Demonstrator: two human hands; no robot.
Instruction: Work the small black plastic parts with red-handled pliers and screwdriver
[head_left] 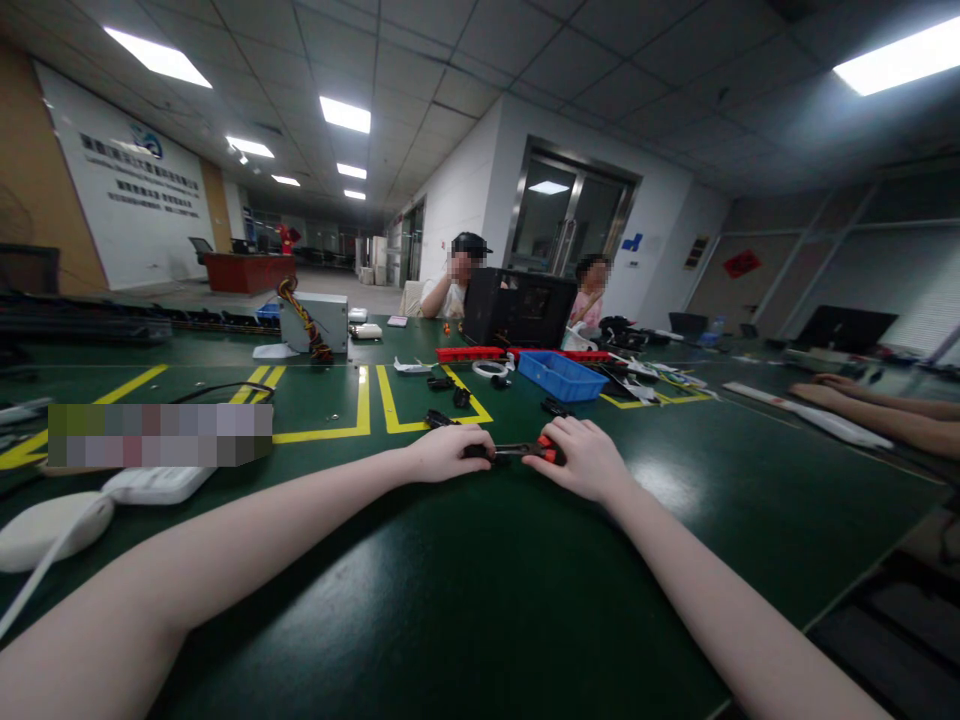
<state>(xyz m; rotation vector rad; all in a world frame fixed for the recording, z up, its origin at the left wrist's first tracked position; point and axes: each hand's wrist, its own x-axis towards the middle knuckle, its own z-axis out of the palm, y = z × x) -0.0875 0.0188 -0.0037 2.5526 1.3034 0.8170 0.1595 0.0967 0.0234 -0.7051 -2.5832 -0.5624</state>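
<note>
Over the green tabletop (420, 590), my two hands nearly meet in the middle of the view. My right hand (589, 460) is closed around the red-and-black handles of a pair of pliers (529, 450), whose metal head points left. Closed fingers of my left hand (454, 453) grip a small black piece (477, 454) at the pliers' tip; its kind is too dark to make out. Just beyond my left hand lie several black cable pieces (442, 418). Another black piece (555, 407) rests beyond my right hand.
Beyond my hands stand a blue bin (562, 376), a black computer case (517, 308) and a power supply unit (315, 322). A white coiled cable (490, 370) lies between yellow tape lines. A white power strip (161, 484) is at left. Another person's arms (877, 408) rest at right.
</note>
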